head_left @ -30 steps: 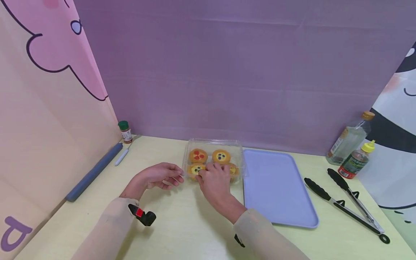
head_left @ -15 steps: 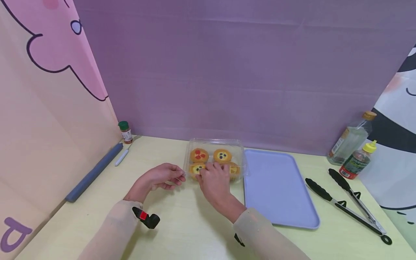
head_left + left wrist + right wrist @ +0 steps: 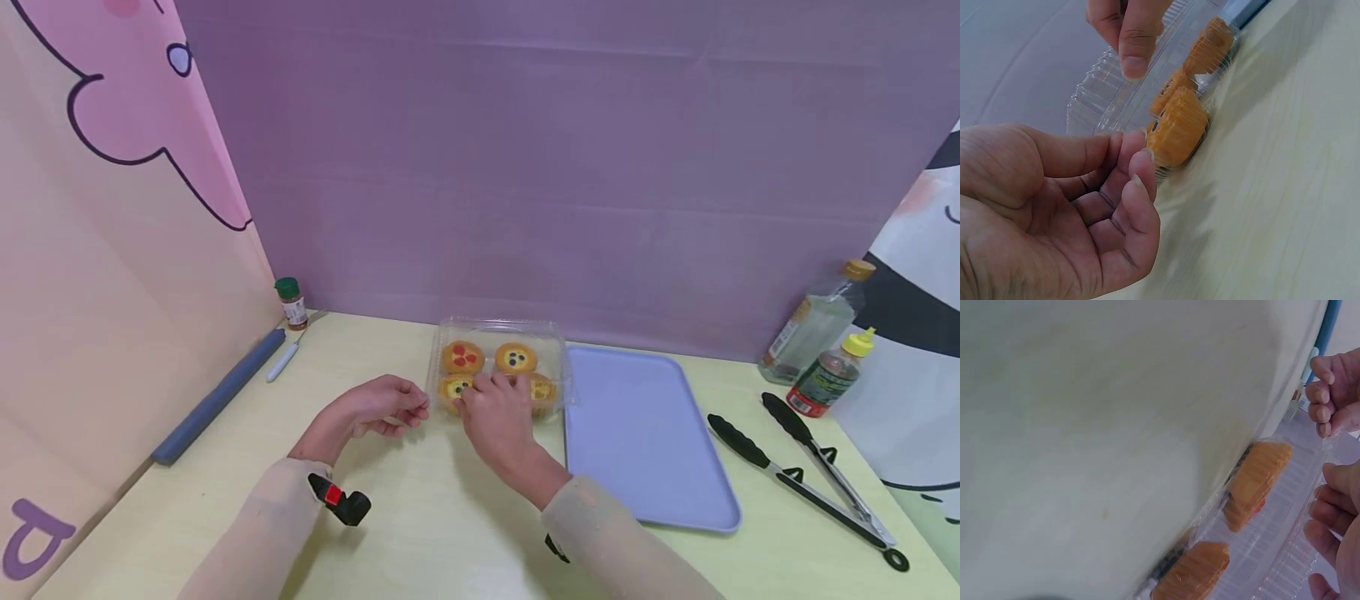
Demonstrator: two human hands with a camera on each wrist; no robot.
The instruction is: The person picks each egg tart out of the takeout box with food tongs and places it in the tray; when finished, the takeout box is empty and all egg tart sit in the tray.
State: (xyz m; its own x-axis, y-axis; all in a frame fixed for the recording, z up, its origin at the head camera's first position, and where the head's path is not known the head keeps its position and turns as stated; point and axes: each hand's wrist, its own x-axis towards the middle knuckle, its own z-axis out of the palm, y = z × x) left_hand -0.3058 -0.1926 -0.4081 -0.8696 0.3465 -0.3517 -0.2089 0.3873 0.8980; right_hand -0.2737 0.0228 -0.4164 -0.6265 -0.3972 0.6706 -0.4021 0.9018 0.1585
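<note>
A clear plastic clamshell box (image 3: 487, 333) holds several small round golden pastries (image 3: 516, 357), some topped with dark dots, one with red pieces. In the left wrist view the pastries' ribbed sides (image 3: 1177, 131) show through the box wall. My left hand (image 3: 381, 404) is at the box's front left corner, its thumb and forefinger pinching the lid's edge there. Over the front of the lid lies my right hand (image 3: 498, 417), fingers spread and bent, fingertips at the plastic. In the right wrist view its fingers (image 3: 1329, 515) stand along the lid, close to the left hand.
A lilac tray (image 3: 648, 442) stands right beside the box. Further right lie black-tipped tongs (image 3: 817, 483), a glass bottle (image 3: 810, 329) and a yellow-capped squeeze bottle (image 3: 828, 379). At left are a blue bar (image 3: 217, 400), a light-handled tool (image 3: 282, 362) and a green-capped jar (image 3: 292, 304).
My left hand has moved slightly right and its fingertips have closed together at the lid's corner. The right hand stays on the lid, and the view has shifted slightly.
</note>
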